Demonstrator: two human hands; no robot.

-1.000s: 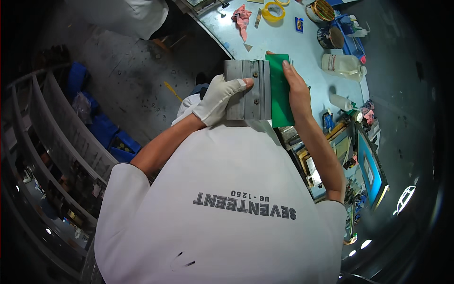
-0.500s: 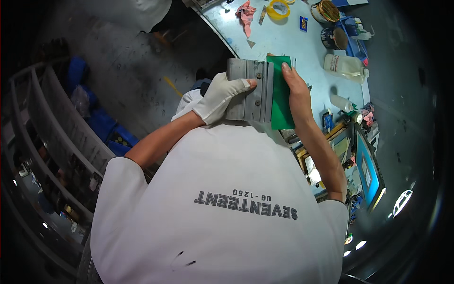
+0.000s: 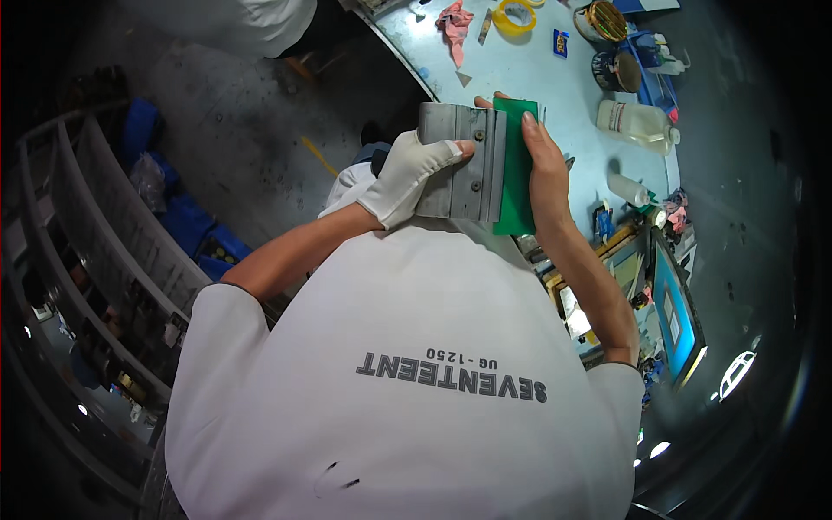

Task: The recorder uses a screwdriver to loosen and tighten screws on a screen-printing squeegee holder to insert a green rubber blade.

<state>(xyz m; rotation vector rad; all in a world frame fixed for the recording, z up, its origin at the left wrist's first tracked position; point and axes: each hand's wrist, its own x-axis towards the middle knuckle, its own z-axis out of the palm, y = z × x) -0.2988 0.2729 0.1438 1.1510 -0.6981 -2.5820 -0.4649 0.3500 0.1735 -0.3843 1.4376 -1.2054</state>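
Note:
I hold a screen-printing squeegee in front of my chest, above the table's near edge. Its grey metal holder (image 3: 462, 186) has two screws, and a flat green blade (image 3: 517, 186) runs along its right side. My left hand (image 3: 411, 173), in a white glove with the thumb tip bare, is closed round the holder's left part, thumb on the front face. My right hand (image 3: 548, 169) is bare and grips the green blade from its right edge. Its thumb lies along that edge, and fingertips show past the blade's far end. The other fingers are hidden behind the squeegee.
On the pale table (image 3: 537, 74) are a pink rag (image 3: 455, 33), a yellow tape roll (image 3: 514, 17), open tins (image 3: 616, 71), a plastic jug (image 3: 637, 126) and a small bottle (image 3: 627, 189). A person in white (image 3: 251, 22) is at far left, a metal rack (image 3: 121, 225) at left.
My right fingers now show more past the far end of the green blade. The squeegee has hardly moved; both hands keep their grip, and the view has shifted slightly.

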